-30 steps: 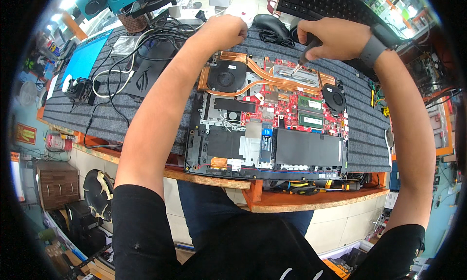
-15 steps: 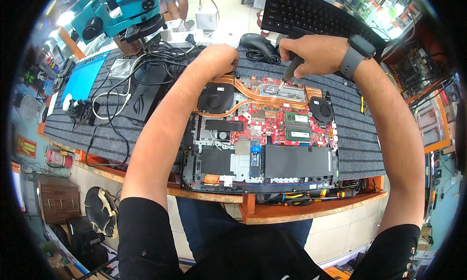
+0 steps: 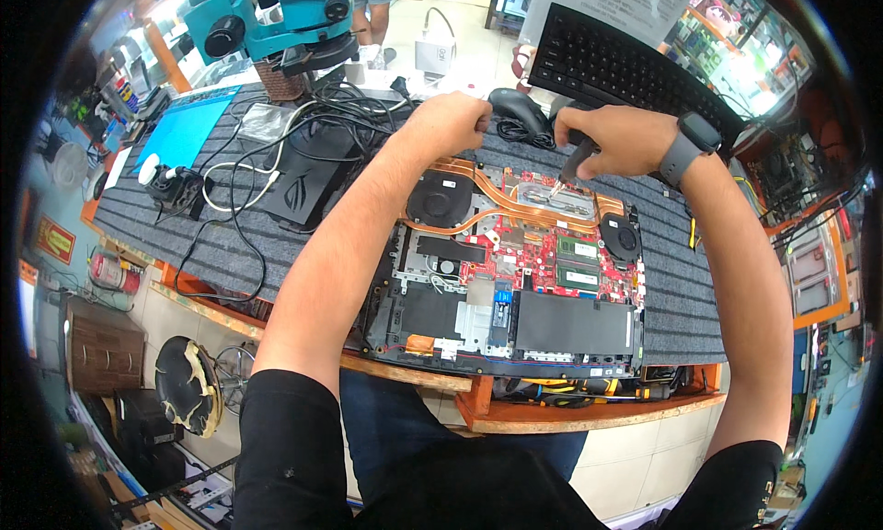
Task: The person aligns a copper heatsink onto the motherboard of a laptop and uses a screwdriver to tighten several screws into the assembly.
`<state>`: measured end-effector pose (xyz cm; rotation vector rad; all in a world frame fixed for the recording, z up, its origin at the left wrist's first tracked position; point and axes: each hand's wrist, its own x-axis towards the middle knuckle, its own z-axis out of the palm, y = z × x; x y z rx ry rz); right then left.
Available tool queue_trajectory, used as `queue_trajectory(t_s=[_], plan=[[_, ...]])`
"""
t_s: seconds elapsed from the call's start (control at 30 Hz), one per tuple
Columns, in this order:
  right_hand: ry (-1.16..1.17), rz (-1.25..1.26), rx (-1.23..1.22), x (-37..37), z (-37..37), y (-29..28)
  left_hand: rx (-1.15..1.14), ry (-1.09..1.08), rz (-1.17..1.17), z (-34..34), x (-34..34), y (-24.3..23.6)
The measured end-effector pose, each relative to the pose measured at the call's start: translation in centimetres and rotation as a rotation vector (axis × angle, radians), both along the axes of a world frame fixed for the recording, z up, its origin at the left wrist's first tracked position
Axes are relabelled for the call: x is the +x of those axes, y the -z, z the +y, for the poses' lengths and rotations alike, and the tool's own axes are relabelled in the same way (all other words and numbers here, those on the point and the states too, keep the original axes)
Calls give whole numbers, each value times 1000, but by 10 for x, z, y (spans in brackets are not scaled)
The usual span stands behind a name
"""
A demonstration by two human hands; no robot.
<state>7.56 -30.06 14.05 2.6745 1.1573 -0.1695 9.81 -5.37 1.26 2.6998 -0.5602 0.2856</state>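
Observation:
An opened laptop (image 3: 575, 323) lies on the grey ribbed mat, its red circuit board (image 3: 529, 249) bare. Copper heat pipes (image 3: 483, 182) run between a left fan (image 3: 440, 199) and a right fan (image 3: 620, 238). My right hand (image 3: 627, 139) grips the dark handle of a screwdriver (image 3: 577, 160). The tool's tip points down at the clear-covered plate (image 3: 555, 200) among the pipes. Close to the laptop's far left edge is my left hand (image 3: 449, 125), its fingers curled closed. Whatever those fingers hold, if anything, is hidden.
Beyond the laptop are a mouse (image 3: 520, 111) and a tilted black keyboard (image 3: 635, 74). Tangled cables (image 3: 345, 107), a black box-like case (image 3: 308, 180) and a teal microscope (image 3: 276, 19) occupy the left side. An open drawer (image 3: 589, 410) with tools sits below the bench edge. Another person's legs (image 3: 372, 15) show behind.
The whole view has shifted, so the bench and laptop appear farther right and slightly lower. My right hand still holds the screwdriver over the heat pipes; my left stays curled by the far edge.

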Motion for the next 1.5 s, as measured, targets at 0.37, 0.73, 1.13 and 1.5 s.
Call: queue_trajectory(t_s=[0.37, 0.73, 1.13, 1.5], plan=[[189, -104, -181, 0, 12, 0, -594, 32, 26, -5, -74, -26], [-124, 112, 86, 8, -7, 3, -722, 18, 42, 1, -105, 4], [42, -29, -186, 4, 12, -1, -741, 63, -1, 2, -103, 8], [-97, 100, 28, 3, 1, -5, -763, 9, 44, -1, -105, 3]])
